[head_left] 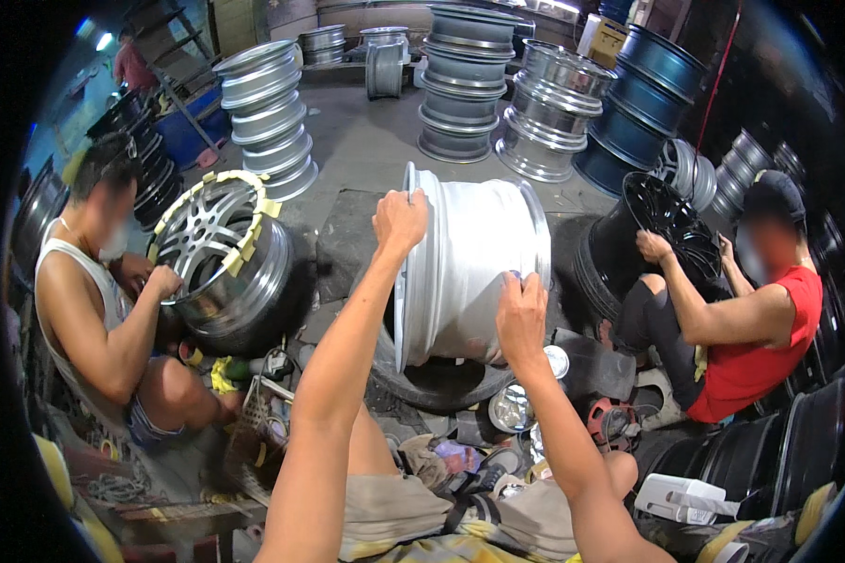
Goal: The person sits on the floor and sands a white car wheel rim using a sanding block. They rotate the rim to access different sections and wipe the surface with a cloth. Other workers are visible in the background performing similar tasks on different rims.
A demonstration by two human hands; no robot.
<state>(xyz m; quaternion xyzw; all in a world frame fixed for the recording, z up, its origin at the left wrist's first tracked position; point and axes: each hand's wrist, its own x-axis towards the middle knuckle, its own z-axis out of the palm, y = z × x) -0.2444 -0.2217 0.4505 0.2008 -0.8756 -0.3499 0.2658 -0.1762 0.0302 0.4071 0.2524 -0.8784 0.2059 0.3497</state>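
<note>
A silver-grey wheel rim (479, 263) stands on edge in front of me, resting on a black tyre (413, 387). My left hand (401, 223) is closed round the upper edge of its left flange. Lower down, at the right part of the barrel, my right hand (522, 319) is closed with its fingertips against the metal. A small dark bluish bit shows at those fingertips, too small to name. Just below my right hand, a round tin (514, 409) with a pale, shiny inside sits by the tyre.
At left, a person in a white vest works at a rim edged with yellow tape (218, 220). At right, a person in red holds a black rim (667, 230). Stacked rims (460, 89) stand behind. A red power tool (610, 419) and a basket (258, 432) lie near me.
</note>
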